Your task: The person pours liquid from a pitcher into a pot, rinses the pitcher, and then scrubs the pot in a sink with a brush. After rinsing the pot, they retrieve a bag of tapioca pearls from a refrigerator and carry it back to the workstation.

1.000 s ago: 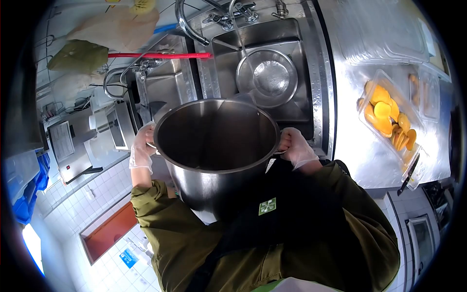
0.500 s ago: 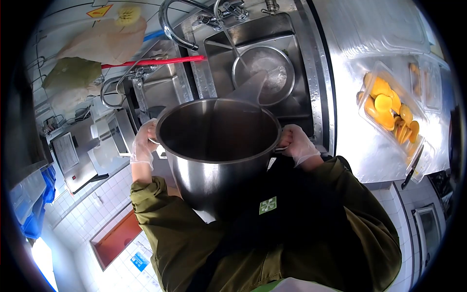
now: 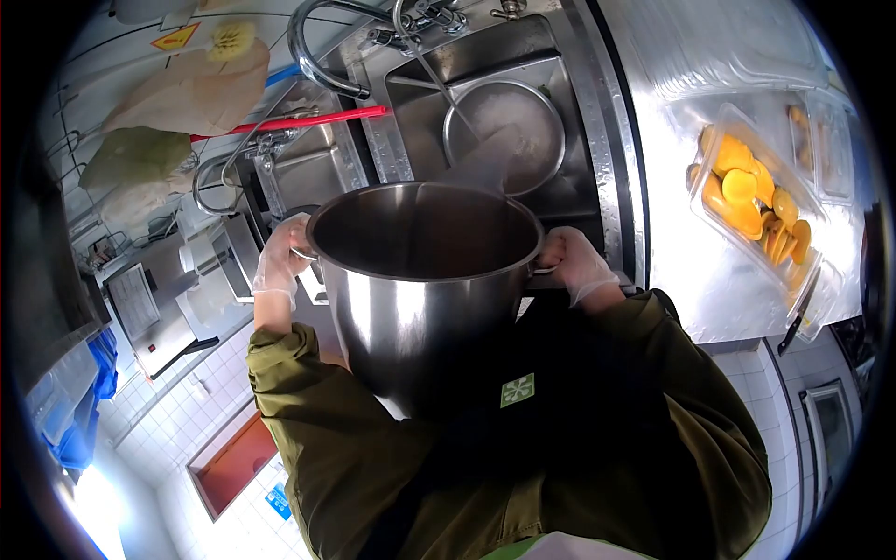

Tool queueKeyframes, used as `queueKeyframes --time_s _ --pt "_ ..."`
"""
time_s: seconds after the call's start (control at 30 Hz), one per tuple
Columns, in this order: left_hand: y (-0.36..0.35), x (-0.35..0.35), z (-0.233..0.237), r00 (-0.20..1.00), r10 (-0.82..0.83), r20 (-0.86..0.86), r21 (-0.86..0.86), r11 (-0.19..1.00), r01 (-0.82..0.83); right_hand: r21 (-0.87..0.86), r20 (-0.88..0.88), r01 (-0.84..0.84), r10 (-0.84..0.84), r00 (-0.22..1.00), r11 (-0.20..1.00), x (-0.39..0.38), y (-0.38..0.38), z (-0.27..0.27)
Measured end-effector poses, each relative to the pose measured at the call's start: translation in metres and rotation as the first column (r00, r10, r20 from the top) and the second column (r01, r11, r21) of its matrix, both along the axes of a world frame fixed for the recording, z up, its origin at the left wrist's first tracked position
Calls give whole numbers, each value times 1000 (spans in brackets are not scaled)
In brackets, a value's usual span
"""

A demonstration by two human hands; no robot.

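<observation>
While left hand (image 3: 278, 263) and right hand (image 3: 576, 265) clenched its handles, the pot (image 3: 420, 299) poured water (image 3: 485, 166) into the sink's (image 3: 425, 79) bowl (image 3: 549, 119); emptying seemed unfinished

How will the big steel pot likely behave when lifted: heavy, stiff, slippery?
The pot is probably stiff: plain steel walls. Likely heavy, since the left hand and right hand both grip it while liquid pours out. Smooth metal in gloved hands may slip.

Sink (image 3: 571, 191): upper centre, largely filled by a bowl (image 3: 509, 126).
Centre: big pot (image 3: 420, 308) spans it.
Top edge: taps (image 3: 297, 47) arch over the sink.
Right: open counter (image 3: 667, 205) strip between sink and tray (image 3: 728, 121) of fruit.
</observation>
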State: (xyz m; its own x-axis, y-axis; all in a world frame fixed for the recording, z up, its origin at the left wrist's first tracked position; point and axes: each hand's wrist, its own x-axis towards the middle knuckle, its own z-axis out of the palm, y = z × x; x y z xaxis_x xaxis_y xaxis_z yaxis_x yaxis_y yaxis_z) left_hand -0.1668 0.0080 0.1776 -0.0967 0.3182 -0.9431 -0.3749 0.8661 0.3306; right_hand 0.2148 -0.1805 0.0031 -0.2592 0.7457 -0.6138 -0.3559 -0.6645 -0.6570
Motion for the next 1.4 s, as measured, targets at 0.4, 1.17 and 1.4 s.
queueKeyframes --time_s 0.4,1.17,1.4 --pt "19 4 -15 999 -13 -42 -37 999 11 -136 97 -103 116 988 985 4 -7 -37" --pt "67 29 -44 992 104 -77 -181 977 -116 -189 -240 82 -127 963 979 4 5 -69" --pt "74 39 -49 989 89 -116 -195 975 -110 -108 297 -175 200 934 979 8 14 -56"
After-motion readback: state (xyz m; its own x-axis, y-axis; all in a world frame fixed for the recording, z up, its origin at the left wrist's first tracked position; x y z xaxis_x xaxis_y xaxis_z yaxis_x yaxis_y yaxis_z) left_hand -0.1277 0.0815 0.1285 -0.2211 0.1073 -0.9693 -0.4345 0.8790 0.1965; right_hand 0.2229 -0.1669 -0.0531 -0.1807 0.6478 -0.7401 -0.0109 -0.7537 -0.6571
